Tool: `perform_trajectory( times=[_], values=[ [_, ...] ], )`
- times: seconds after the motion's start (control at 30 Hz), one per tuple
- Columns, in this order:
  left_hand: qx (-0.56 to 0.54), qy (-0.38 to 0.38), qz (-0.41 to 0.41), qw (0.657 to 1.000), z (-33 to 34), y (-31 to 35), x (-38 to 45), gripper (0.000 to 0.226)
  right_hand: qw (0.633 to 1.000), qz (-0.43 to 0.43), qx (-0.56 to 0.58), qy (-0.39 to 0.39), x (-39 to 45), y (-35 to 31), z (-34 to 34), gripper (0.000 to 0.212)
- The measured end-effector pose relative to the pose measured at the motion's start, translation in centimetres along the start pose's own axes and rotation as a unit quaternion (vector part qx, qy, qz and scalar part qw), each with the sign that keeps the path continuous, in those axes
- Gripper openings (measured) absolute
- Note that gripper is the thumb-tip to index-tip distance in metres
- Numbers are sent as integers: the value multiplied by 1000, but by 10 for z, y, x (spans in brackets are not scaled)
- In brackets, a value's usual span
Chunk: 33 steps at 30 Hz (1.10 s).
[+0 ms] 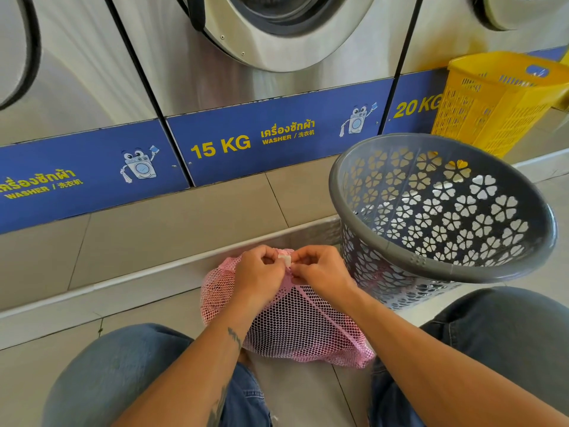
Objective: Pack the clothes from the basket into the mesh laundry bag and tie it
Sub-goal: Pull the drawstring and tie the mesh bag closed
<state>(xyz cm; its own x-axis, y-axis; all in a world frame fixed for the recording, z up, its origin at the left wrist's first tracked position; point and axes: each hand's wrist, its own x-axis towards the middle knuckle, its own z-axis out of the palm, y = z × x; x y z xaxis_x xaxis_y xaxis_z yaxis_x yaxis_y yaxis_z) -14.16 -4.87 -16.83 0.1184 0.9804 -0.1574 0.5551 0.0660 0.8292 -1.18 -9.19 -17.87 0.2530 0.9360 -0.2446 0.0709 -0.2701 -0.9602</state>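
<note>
Hidden / unclear: the contents of the pink mesh laundry bag (295,322) are showing only as dark and pinkish shapes through the netting; individual garments cannot be told apart. The bag's neck is lying under the fingers of both hands, so whether a knot is formed cannot be told. The grey basket (443,266) is tilting toward the camera; its floor is mostly out of sight behind the near rim. The washer doors are being cut off by the top edge of the frame.

Grip: the left hand (258,272) is curling its fingers and pinching the gathered top of the bag beside a small white toggle (284,259). The right hand (320,269) is likewise curling tight, thumb and fingertips pinching the cord or netting just beside the toggle. The two hands are nearly touching over the neck.

Position: the bag is sitting on the tiled floor (308,392) between the person's knees, in front of the step below the 15 KG washer (277,131), with the grey basket just beside it on the right. A yellow basket (498,100) is standing further back.
</note>
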Motion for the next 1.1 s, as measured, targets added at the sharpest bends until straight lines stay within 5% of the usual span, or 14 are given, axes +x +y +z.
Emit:
perform_trajectory(
  times=[0.43, 0.8, 1.1],
  values=[
    [8, -45, 15, 999, 5, -7, 1, 4, 978, -62, -196, 35, -2, -1, 2, 19],
    [88, -89, 47, 991, 5, -4, -6, 6, 989, -17, -141, 38, -1, 4, -3, 21],
    [30, -66, -38, 997, 0, -6, 1, 12, 997, -10, -72, 18, 1, 1, 2, 14]
  ],
)
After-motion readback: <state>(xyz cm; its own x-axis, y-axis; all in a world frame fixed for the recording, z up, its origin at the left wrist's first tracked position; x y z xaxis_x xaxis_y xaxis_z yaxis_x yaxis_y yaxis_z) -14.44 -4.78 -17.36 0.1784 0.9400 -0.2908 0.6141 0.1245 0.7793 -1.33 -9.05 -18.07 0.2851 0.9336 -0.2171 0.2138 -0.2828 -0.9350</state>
